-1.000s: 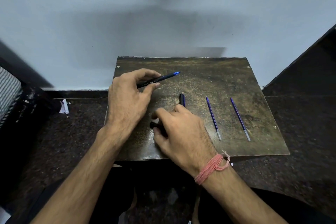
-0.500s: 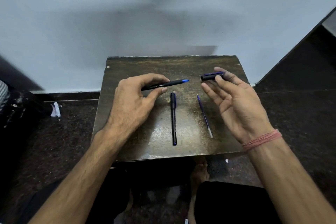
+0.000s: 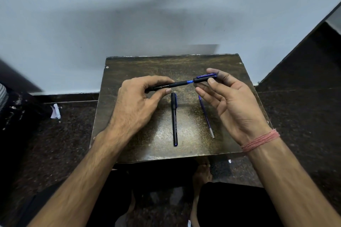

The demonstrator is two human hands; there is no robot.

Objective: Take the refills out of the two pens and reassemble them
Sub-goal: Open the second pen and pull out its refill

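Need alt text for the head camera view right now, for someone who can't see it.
The left hand holds a black pen level while the right hand brings its cap to the blue tip. Below on the small dark board lie a capped pen and a loose refill.

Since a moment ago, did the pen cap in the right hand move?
Yes. The pen cap in the right hand went left, from above the refill lying on the board toward the pen tip held by the left hand.

Both forearms rise from the lower frame, the left hand (image 3: 136, 105) pinching closed at centre, the right hand (image 3: 232, 101) palm-up, fingertips pinched.
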